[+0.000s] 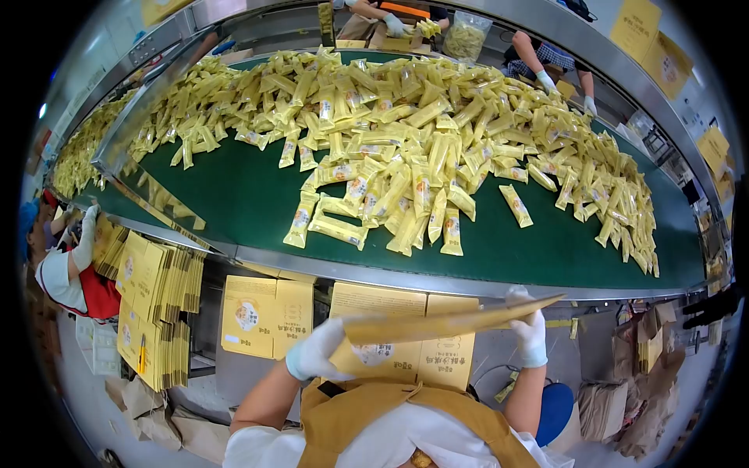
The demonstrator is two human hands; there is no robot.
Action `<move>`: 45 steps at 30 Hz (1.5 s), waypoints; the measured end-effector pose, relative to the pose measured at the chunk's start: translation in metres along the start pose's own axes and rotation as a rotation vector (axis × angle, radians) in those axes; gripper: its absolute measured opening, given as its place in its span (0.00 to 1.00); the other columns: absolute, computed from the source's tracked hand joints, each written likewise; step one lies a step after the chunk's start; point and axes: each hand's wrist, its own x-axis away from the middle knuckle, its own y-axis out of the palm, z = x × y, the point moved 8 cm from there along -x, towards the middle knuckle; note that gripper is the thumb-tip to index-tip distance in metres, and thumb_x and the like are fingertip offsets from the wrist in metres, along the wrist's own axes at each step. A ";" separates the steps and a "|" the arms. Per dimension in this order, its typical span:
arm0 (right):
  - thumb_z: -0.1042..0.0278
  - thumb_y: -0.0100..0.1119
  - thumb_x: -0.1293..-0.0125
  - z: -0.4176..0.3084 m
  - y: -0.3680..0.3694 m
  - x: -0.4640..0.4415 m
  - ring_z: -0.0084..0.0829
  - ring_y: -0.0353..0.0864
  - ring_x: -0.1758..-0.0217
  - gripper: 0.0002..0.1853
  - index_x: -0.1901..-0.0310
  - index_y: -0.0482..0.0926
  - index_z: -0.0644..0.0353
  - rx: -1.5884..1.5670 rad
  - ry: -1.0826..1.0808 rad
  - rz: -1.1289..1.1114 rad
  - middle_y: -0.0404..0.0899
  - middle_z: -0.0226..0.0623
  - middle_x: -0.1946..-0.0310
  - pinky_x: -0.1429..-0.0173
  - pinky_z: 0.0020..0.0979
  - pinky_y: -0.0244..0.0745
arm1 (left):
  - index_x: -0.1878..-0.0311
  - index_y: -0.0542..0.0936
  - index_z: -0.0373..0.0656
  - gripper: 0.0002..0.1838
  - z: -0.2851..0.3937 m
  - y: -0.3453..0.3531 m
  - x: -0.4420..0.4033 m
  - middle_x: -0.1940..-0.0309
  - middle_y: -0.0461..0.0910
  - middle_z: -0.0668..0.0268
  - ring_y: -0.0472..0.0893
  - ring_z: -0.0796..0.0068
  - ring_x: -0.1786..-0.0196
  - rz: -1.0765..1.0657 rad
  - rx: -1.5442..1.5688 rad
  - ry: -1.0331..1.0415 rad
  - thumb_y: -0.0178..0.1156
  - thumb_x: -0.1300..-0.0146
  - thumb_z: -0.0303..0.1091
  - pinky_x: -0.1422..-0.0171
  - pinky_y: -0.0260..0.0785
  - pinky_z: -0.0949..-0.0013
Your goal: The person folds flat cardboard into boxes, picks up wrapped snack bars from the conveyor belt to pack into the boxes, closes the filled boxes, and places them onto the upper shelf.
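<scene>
A folded yellow cardboard carton point(452, 322), seen nearly edge-on, is held across my body in front of the conveyor. My left hand point(321, 348), in a white glove, grips its left end. At the other end my right hand point(530, 335), also gloved in white, has its fingers around the carton. Below it are more flat printed cartons point(378, 299), partly covered by the held one. Another yellow carton point(248, 316) lies to the left of them. Beyond my hands, many yellow snack packets point(421, 148) are heaped on the green conveyor belt point(257, 207).
A metal rail point(351, 274) edges the belt on my side. Stacked folded cartons point(160, 312) stand at left, beside a co-worker in a red apron point(97, 292). Other gloved co-workers' hands point(395, 26) are across the belt. Brown paper bags point(655, 374) lie at right, near a blue stool point(555, 413).
</scene>
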 end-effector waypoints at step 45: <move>0.43 0.67 0.39 -0.129 0.196 0.058 0.45 0.82 0.75 0.22 0.70 0.77 0.56 1.343 -0.322 -0.673 0.82 0.40 0.76 0.69 0.42 0.77 | 0.82 0.83 0.44 0.25 -0.023 0.110 -0.035 0.82 0.80 0.58 0.79 0.53 0.74 -0.758 -1.510 0.187 0.56 0.39 0.53 0.62 0.70 0.51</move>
